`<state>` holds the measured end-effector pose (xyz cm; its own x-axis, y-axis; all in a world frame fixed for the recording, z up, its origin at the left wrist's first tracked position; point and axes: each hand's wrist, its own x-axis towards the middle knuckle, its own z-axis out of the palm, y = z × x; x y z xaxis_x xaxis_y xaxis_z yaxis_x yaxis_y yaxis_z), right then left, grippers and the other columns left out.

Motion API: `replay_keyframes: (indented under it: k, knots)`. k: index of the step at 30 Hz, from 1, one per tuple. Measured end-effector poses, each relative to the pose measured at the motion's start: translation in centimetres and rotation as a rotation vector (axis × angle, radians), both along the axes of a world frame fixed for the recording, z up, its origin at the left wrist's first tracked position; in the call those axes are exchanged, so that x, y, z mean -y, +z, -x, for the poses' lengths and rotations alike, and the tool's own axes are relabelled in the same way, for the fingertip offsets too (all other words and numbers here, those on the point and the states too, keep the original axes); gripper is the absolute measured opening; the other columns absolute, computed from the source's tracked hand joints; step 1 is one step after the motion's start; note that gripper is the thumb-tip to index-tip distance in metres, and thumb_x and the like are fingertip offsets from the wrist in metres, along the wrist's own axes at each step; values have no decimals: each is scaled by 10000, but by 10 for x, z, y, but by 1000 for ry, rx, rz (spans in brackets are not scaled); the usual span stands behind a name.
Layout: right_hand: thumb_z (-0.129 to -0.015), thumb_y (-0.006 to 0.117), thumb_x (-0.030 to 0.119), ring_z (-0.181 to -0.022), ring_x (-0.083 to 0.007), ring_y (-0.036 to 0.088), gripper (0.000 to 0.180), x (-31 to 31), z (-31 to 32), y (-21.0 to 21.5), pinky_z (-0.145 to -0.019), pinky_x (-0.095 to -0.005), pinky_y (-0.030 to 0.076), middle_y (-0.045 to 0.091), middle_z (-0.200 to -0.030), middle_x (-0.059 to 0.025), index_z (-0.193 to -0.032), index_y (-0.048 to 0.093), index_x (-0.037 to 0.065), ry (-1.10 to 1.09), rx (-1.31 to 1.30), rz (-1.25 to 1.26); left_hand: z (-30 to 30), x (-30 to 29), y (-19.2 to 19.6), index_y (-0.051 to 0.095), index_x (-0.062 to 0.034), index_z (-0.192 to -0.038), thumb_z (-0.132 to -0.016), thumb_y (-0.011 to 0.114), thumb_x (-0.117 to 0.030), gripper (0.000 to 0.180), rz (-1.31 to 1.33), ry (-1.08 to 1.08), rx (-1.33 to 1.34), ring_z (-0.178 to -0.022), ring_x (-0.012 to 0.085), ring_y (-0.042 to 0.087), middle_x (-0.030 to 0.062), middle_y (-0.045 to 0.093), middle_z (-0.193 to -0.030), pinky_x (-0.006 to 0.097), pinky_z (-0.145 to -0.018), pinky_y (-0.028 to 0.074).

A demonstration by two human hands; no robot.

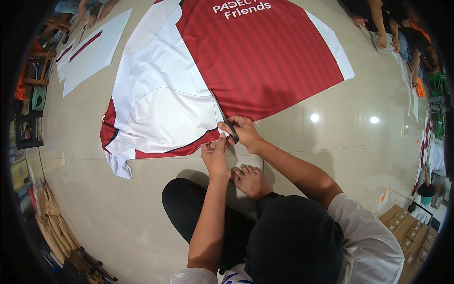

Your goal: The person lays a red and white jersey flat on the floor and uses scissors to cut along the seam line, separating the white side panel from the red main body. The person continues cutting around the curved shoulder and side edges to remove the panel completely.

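Gripping black scissors point(232, 130), right hand point(246, 134) — left hand point(215, 154) pinches red-and-white fabric point(189, 85).

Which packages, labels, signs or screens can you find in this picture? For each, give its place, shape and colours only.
Cardboard boxes: lower right on the floor, stacked brown rectangles with pale labels.
Clear plastic bag: beside the boxes, flat, with an orange mark.
Printed lettering: top centre on the red striped fabric, white letters.
No screens show.

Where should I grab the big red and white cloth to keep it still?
Pinch the red and white cloth at its near edge, coming from the person's side, beside the left hand. The right hand works black-handled scissors there, and the cloth lies flat.
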<state>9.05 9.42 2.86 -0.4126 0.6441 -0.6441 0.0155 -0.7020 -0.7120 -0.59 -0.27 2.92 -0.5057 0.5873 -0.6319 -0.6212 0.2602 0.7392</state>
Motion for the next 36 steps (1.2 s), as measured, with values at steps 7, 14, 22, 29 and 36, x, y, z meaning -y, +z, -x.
replay_keyframes:
  k: [7, 14, 22, 29, 36]
  knots:
    - [-914, 883, 332, -566, -84, 575, 402, -2, 2, 0, -506, -251, 448, 641, -745, -33, -1003, 689, -9, -5, 7, -14, 1, 1, 4, 407, -103, -993, -970, 807, -75, 402, 28, 19, -10, -812, 119, 646, 12, 597, -850, 316, -854, 563]
    - [-881, 910, 368, -562, -80, 568, 442, -11, 6, -7, -507, -249, 456, 635, -749, -26, -998, 688, 3, 0, 30, -4, 0, 2, 4, 397, -118, -976, -953, 819, -74, 425, 31, 27, -11, -769, 99, 584, -19, 556, -836, 298, -793, 529]
    - [-886, 905, 344, -559, -82, 570, 407, -14, 4, -6, -500, -252, 461, 634, -750, -23, -980, 687, 13, 16, 39, -10, -4, -2, 9, 381, -133, -910, -948, 835, -69, 460, 28, 75, -6, -697, 67, 491, -21, 526, -791, 240, -668, 435]
    - [-893, 893, 341, -564, -82, 569, 382, -20, 8, -2, -501, -254, 464, 630, -732, -22, -964, 684, 30, 25, 58, -20, -2, -1, 10, 412, -114, -946, -939, 849, -85, 438, 15, 71, 0, -727, 75, 514, -14, 538, -795, 245, -685, 448]
    - [-897, 887, 354, -556, -80, 562, 387, -21, 9, 0, -505, -254, 455, 624, -710, -18, -959, 692, 26, 41, 86, -43, -3, -1, 16, 445, -101, -972, -944, 854, -106, 410, 39, 73, -6, -748, 75, 525, -10, 564, -832, 249, -702, 454]
